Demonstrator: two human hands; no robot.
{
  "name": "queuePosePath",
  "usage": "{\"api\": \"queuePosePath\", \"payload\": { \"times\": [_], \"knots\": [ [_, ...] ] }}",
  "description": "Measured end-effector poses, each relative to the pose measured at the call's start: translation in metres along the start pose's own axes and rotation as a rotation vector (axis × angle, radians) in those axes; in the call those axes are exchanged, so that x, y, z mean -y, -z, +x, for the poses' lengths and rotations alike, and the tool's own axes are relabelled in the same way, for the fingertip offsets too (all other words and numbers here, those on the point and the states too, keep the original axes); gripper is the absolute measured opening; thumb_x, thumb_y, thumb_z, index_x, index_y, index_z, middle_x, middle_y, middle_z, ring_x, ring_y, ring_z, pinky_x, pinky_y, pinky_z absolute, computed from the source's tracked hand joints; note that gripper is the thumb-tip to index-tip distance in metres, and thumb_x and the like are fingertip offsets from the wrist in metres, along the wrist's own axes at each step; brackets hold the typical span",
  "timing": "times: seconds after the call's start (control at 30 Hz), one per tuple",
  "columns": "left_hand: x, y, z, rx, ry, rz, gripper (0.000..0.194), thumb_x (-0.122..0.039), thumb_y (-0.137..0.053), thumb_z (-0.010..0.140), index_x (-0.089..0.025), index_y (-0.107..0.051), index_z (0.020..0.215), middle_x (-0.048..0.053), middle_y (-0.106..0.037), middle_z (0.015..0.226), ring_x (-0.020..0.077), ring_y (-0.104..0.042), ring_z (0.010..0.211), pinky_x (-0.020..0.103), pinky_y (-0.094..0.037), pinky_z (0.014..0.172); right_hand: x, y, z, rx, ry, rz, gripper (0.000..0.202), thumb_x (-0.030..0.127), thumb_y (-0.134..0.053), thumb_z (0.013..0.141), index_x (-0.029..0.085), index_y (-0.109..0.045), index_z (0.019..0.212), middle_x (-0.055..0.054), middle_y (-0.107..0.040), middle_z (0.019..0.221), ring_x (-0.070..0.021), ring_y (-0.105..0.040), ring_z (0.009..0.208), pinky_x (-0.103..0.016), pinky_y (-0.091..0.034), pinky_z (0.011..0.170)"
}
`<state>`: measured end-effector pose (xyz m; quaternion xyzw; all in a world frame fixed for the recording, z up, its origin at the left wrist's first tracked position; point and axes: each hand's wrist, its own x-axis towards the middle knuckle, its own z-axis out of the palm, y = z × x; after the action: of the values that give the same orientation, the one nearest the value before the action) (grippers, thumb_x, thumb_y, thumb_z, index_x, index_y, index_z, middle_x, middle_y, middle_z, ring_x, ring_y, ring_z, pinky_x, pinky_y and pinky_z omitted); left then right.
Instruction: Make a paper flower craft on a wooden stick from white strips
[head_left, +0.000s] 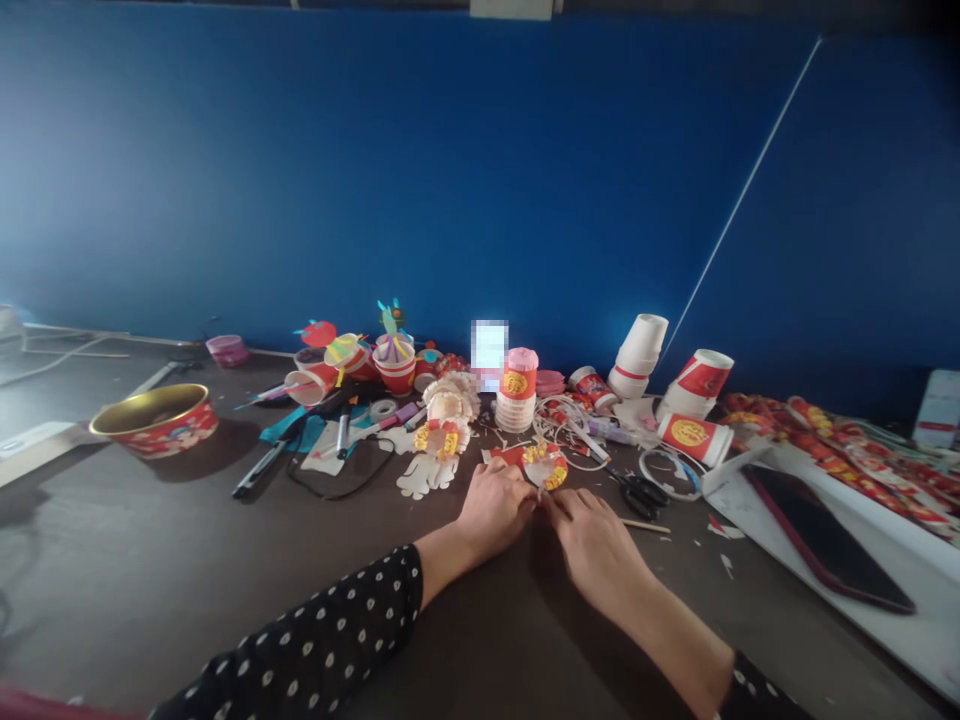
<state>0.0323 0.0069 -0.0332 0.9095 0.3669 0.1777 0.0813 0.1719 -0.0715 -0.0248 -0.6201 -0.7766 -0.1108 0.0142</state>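
Observation:
My left hand [495, 507] and my right hand [598, 537] meet low over the table, fingertips almost touching. Both are closed, pinching the near edge of a small cut paper cup piece [545, 468] with a whitish middle, red parts and yellow curled bits. My fingers partly hide it. Left of it lies a similar cut-paper figure [442, 425], with ruffled white layers, yellow trim and white cut-out shapes [427, 476] in front. Just beyond my hands stands a stack of paper cups [517, 390] with a red, gold-printed band and a pink top.
Black-handled scissors [643, 494] and a wooden stick [646, 525] lie right of my right hand. A phone [829, 535] rests in a white tray [847, 610]. A red bowl [157, 420], decorated cups [395, 372] and markers [262, 470] stand or lie leftward. A blue partition rises behind.

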Motion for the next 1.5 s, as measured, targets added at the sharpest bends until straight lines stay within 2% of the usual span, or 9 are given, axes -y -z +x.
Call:
{"api": "queuePosePath", "payload": {
  "times": [0.17, 0.3, 0.43, 0.67, 0.87, 1.2, 1.33, 1.5],
  "knots": [
    [0.0002, -0.0025, 0.0, -0.012, -0.007, 0.017, 0.025, -0.026, -0.045, 0.085, -0.021, -0.068, 0.076, 0.005, -0.063, 0.081, 0.0206, -0.051, 0.083, 0.035, -0.037, 0.075, -0.0012, -0.0024, 0.0, 0.005, 0.072, 0.032, 0.029, 0.007, -0.039, 0.084, 0.014, -0.062, 0.101, -0.009, -0.061, 0.099, -0.0187, -0.052, 0.092, -0.03, -0.034, 0.083],
    [0.0013, -0.0043, -0.0008, -0.046, 0.001, 0.002, 0.026, -0.027, -0.046, 0.085, -0.019, -0.067, 0.074, 0.005, -0.063, 0.08, 0.0199, -0.051, 0.082, 0.033, -0.036, 0.073, -0.0009, -0.0017, 0.0011, -0.006, 0.049, 0.015, 0.029, 0.008, -0.038, 0.086, 0.015, -0.062, 0.101, -0.008, -0.061, 0.1, -0.0185, -0.052, 0.092, -0.03, -0.035, 0.081],
    [0.0014, -0.0033, -0.0013, -0.077, -0.057, -0.023, 0.022, -0.028, -0.05, 0.084, -0.018, -0.067, 0.076, 0.004, -0.063, 0.083, 0.0205, -0.049, 0.086, 0.033, -0.035, 0.074, -0.0011, -0.0024, 0.0024, 0.0, 0.034, -0.009, 0.031, 0.009, -0.036, 0.088, 0.016, -0.063, 0.099, -0.008, -0.061, 0.1, -0.0187, -0.052, 0.091, -0.031, -0.034, 0.081],
    [0.0015, -0.0028, -0.0012, -0.056, -0.106, 0.007, 0.026, -0.029, -0.046, 0.088, -0.018, -0.067, 0.079, 0.004, -0.063, 0.084, 0.0205, -0.048, 0.087, 0.034, -0.035, 0.075, -0.0019, -0.0034, 0.0008, -0.003, -0.025, -0.014, 0.032, 0.012, -0.036, 0.088, 0.017, -0.057, 0.111, -0.008, -0.058, 0.105, -0.0204, -0.05, 0.094, -0.031, -0.034, 0.08],
    [0.0029, -0.0063, 0.0001, -0.067, -0.111, 0.078, 0.023, -0.023, -0.045, 0.087, -0.019, -0.067, 0.078, 0.004, -0.062, 0.081, 0.0208, -0.047, 0.087, 0.034, -0.034, 0.073, -0.0086, 0.0, -0.0022, 0.0, -0.064, 0.044, 0.03, 0.009, -0.041, 0.083, 0.017, -0.06, 0.105, -0.007, -0.061, 0.096, -0.0182, -0.052, 0.091, -0.029, -0.031, 0.082],
    [-0.002, -0.0045, 0.0, -0.012, -0.133, 0.147, 0.022, -0.019, -0.041, 0.087, -0.016, -0.062, 0.091, 0.01, -0.057, 0.09, 0.0244, -0.046, 0.092, 0.038, -0.037, 0.076, -0.0067, 0.0021, 0.0013, 0.064, -0.064, -0.066, 0.027, 0.011, -0.041, 0.084, 0.013, -0.064, 0.099, -0.01, -0.061, 0.096, -0.0213, -0.051, 0.089, -0.032, -0.034, 0.076],
    [-0.0014, -0.0051, 0.0008, -0.029, -0.104, 0.087, 0.019, -0.022, -0.046, 0.086, -0.016, -0.062, 0.093, 0.009, -0.058, 0.094, 0.024, -0.047, 0.094, 0.038, -0.037, 0.08, -0.0063, 0.0011, 0.0023, 0.065, -0.071, -0.086, 0.027, 0.011, -0.042, 0.084, 0.014, -0.064, 0.098, -0.01, -0.061, 0.096, -0.0222, -0.05, 0.092, -0.033, -0.035, 0.076],
    [0.0052, -0.0028, 0.0032, -0.045, -0.097, -0.025, 0.019, -0.024, -0.049, 0.085, -0.019, -0.067, 0.09, 0.004, -0.063, 0.085, 0.0202, -0.05, 0.088, 0.034, -0.038, 0.08, -0.0075, -0.0003, 0.0026, 0.049, -0.068, -0.085, 0.027, 0.011, -0.039, 0.085, 0.014, -0.063, 0.099, -0.009, -0.061, 0.098, -0.0219, -0.05, 0.091, -0.033, -0.034, 0.076]
  ]
}}
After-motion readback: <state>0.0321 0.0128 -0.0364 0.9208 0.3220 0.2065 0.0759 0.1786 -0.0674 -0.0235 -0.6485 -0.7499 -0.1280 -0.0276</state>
